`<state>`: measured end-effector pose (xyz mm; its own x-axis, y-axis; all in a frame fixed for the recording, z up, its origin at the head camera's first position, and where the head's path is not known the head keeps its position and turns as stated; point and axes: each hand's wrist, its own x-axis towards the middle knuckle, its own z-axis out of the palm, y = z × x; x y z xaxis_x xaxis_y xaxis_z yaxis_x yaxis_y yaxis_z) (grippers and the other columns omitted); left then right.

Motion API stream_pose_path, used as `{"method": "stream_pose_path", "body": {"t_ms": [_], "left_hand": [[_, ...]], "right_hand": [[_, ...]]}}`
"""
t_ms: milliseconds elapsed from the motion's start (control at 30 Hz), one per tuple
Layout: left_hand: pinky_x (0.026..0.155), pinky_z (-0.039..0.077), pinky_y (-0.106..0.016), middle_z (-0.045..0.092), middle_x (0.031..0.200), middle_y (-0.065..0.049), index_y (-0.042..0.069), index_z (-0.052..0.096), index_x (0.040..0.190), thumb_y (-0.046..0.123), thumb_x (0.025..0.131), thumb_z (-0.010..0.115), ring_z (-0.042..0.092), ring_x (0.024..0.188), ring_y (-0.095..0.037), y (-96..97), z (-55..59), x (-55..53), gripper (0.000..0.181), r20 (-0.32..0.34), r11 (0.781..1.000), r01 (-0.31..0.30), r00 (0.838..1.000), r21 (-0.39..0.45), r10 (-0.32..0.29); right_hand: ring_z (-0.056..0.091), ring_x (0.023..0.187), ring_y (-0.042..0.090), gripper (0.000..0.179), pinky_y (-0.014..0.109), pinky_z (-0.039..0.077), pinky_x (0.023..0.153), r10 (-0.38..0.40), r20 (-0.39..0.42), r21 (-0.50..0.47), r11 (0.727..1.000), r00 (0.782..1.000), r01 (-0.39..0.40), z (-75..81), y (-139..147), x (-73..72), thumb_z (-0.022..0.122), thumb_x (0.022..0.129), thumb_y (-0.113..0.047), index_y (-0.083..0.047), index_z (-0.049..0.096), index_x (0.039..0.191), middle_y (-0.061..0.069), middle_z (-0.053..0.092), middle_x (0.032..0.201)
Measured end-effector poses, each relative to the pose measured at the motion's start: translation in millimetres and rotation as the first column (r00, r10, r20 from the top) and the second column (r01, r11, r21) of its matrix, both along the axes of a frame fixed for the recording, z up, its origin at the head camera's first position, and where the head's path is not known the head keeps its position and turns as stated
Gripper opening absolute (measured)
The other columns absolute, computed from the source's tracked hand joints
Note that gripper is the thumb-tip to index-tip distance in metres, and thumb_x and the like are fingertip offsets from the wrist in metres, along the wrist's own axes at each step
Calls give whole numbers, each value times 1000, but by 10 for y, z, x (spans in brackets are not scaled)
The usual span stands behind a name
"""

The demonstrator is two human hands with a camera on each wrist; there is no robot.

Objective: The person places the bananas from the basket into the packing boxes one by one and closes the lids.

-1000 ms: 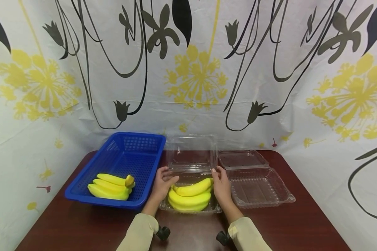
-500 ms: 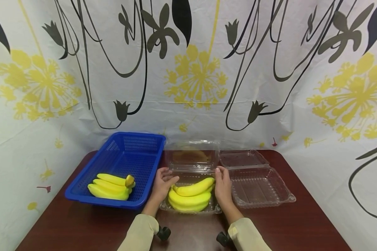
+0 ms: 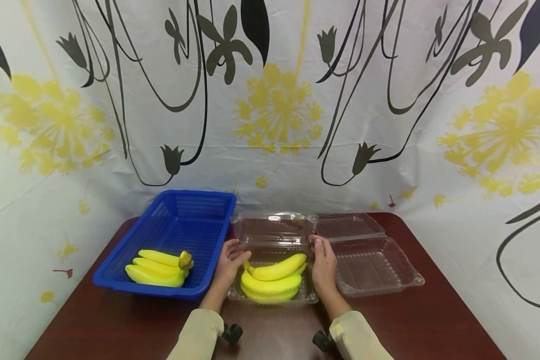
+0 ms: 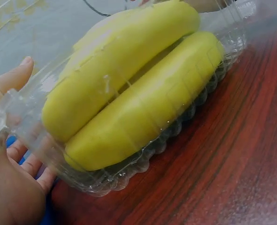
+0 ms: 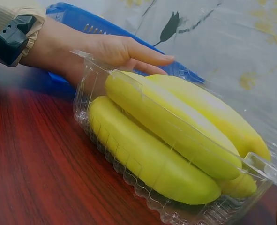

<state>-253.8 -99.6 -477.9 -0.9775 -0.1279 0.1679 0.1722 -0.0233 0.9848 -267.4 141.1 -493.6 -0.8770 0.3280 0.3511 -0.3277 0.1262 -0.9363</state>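
A bunch of bananas (image 3: 272, 280) lies in the base of a clear plastic clamshell container (image 3: 234, 295) at the middle of the table. The container's hinged lid (image 3: 272, 230) stands raised and tilted behind the bananas. My left hand (image 3: 227, 265) is at the container's left side, thumb apart; in the left wrist view its fingers (image 4: 33, 166) extend behind the clear wall. Beside the lid's lower right corner, my right hand (image 3: 325, 265) has its fingertips at the edge. The right wrist view catches only a sliver of it, so its contact is hard to see.
A blue basket (image 3: 207, 280) on the left holds another bunch of bananas (image 3: 159, 267). To the right, a second clear clamshell container (image 3: 373, 265) lies with its lid folded back. A patterned cloth (image 3: 270, 175) hangs behind the table (image 3: 270, 335).
The lid has tilted, and its top edge is lower in the head view. My right hand has shifted slightly right. The left hand has stayed nearly in place, as have the bananas.
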Motion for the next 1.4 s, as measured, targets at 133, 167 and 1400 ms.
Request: {"method": "stream_pose_path", "body": {"t_ms": [133, 167, 1400], "left_hand": [[84, 48, -27, 50, 123, -36, -14, 42, 130, -3, 86, 67, 50, 114, -48, -37, -27, 15, 52, -15, 999, -5, 1000, 35, 6], [84, 47, -26, 50, 124, -36, -14, 42, 131, -4, 85, 68, 50, 114, -49, -45, -32, 18, 53, -16, 999, -3, 1000, 47, 4], [110, 13, -62, 19, 156, -25, 0, 20, 153, 22, 82, 76, 14, 142, -43, -333, -191, 292, 92, 21, 932, 239, 970, -273, -242]], "right_hand": [[55, 111, 44, 34, 50, 44, 96, 29, -43, -17, 999, 999, -29, 176, -50, 120, 39, 106, -12, 15, 57, 117, 31, 58, 117], [55, 110, 45, 34, 51, 44, 95, 30, -52, -19, 999, 998, -31, 229, -64, 151, 39, 106, -10, 17, 56, 116, 32, 58, 116], [58, 106, 24, 37, 16, 43, 90, 144, -39, -17, 989, 989, -144, 413, 8, 495, 32, 106, -8, 19, 59, 112, 34, 59, 114]]}}
